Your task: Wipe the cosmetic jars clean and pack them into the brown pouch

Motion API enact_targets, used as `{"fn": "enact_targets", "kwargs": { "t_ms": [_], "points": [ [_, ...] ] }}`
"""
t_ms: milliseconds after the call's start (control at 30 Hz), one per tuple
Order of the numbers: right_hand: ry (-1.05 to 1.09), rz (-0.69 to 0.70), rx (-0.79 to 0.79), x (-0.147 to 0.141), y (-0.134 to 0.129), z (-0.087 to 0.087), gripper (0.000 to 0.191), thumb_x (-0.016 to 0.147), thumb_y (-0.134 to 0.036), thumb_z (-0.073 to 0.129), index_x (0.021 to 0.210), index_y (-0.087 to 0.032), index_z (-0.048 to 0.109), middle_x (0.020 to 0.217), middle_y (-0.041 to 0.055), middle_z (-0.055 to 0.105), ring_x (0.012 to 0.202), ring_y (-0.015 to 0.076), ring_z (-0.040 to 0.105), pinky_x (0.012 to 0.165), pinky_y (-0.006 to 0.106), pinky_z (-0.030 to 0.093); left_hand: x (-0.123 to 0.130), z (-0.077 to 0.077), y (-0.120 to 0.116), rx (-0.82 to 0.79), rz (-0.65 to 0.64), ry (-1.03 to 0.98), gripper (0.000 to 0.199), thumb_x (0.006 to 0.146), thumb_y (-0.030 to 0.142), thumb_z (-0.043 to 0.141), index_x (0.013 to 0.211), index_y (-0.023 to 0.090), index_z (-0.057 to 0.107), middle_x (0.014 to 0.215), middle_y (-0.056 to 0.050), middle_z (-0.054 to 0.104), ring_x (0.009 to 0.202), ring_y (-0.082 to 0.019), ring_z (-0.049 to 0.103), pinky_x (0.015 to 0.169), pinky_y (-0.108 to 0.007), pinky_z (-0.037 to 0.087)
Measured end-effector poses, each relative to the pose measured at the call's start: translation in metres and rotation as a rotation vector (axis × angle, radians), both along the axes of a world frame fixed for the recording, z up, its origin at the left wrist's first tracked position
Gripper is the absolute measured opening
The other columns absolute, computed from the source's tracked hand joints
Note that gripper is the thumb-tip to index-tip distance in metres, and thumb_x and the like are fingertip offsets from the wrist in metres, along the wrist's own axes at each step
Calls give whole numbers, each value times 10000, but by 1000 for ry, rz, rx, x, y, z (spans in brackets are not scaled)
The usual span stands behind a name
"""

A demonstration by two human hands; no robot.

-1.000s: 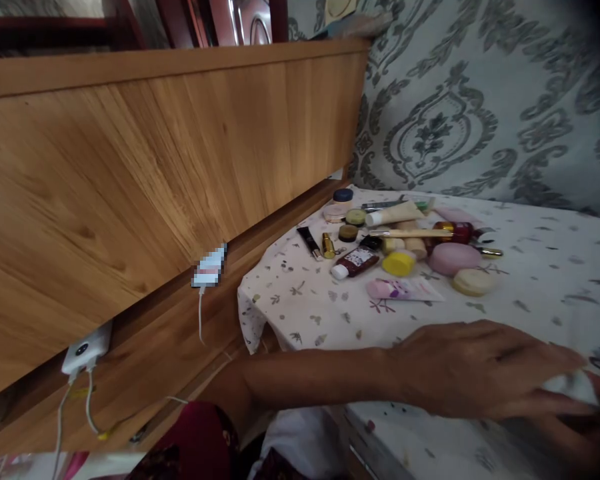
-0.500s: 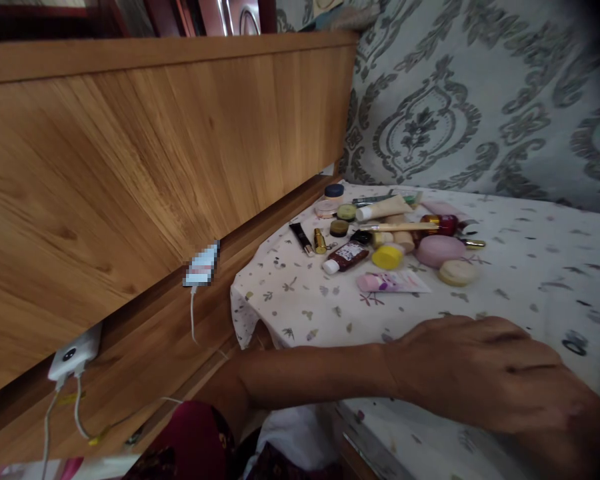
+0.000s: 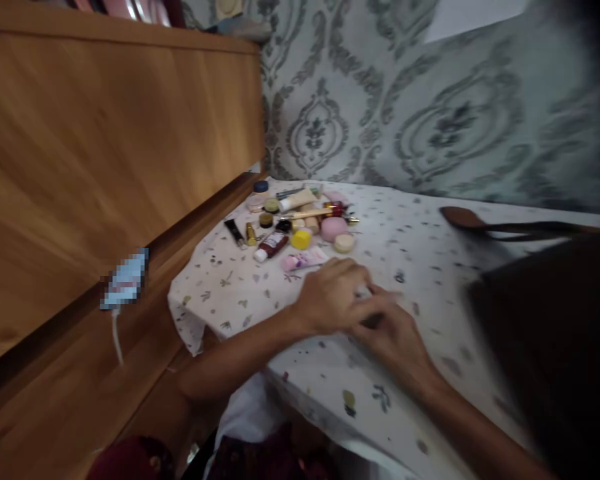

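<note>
My left hand [image 3: 333, 293] and my right hand [image 3: 397, 333] meet above the patterned tablecloth, fingers curled in toward each other. Between them is a small object, partly pale and partly dark, mostly covered by the fingers and blurred, so its kind does not show. Just beyond my left hand lies a pink and white tube [image 3: 305, 258]. Behind it are a round cream-coloured container [image 3: 344, 243], a pink round container [image 3: 334, 229], a yellow-lidded jar [image 3: 301, 239] and a brown tube with a white cap [image 3: 271, 246].
A large dark bag [image 3: 555, 333] with a brown strap [image 3: 463, 218] stands at the right. More cosmetics, including a cream tube [image 3: 299, 200] and a brush [image 3: 307, 213], are heaped toward the wall. A wooden cabinet [image 3: 130, 133] borders the left side, with a cable [image 3: 116, 337] beside it.
The view has swung right, bringing the dark bag into sight. My left hand, formerly stretched toward the right edge, is now together with my right hand around the small object.
</note>
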State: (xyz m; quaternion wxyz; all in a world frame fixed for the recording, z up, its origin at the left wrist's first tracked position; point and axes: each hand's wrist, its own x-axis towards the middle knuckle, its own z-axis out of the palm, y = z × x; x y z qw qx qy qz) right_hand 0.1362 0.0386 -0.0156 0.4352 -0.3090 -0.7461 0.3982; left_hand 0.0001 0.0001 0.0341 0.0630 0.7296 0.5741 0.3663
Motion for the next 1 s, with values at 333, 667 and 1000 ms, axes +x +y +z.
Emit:
{"fn": "enact_targets", "kwargs": {
  "t_ms": [333, 667, 1000],
  "points": [
    [41, 63, -137, 6, 1, -4, 672, 632, -443, 849, 1211, -216, 596, 1223, 90, 683, 1168, 304, 613, 1052, 456, 463, -22, -11, 18, -256, 85, -763, 496, 936, 572, 479, 732, 161, 668, 721, -27, 641, 746, -177, 589, 756, -275, 467],
    [99, -18, -142, 6, 0, 5, 633, 645, -518, 828, 1154, -220, 597, 1174, 82, 700, 1134, 302, 630, 1022, 449, 492, -15, -17, 11, -308, 72, -1038, 457, 803, 602, 661, 748, 148, 661, 695, 1, 644, 668, -134, 555, 633, -235, 424],
    [173, -33, -192, 10, 3, 12, 526, 769, -516, 742, 1169, -208, 594, 1216, 88, 693, 1155, 273, 616, 1035, 420, 473, -24, -19, -11, -383, -58, -868, 559, 740, 311, 722, 1273, 162, 638, 1206, -101, 685, 1101, -248, 619, 901, -317, 495]
  ]
}}
